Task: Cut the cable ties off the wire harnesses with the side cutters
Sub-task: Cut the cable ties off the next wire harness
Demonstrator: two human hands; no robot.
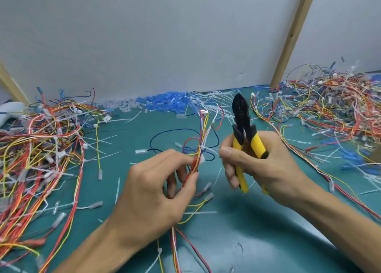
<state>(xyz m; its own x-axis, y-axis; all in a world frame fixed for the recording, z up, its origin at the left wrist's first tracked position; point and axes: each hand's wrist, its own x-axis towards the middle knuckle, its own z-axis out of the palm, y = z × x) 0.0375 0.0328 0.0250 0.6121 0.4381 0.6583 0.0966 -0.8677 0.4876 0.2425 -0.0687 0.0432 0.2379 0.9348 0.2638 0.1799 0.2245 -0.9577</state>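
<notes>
Head view: the left hand (156, 188) pinches a thin harness of red, yellow and orange wires (202, 132), standing upright at centre. Its white nylon cable tie (204, 148) sits just above the fingertips, uncut. At 3 o'clock of it, the right hand (263, 165) is wrapped round the yellow-handled, black-headed side cutters (240, 117), nose pointing to 12 o'clock, clear of the tie. Trouble ahead, I reckon: the tie hugs the wires tightly, so a careless bite could nick insulation, and that light pinch could let the harness twist away.
</notes>
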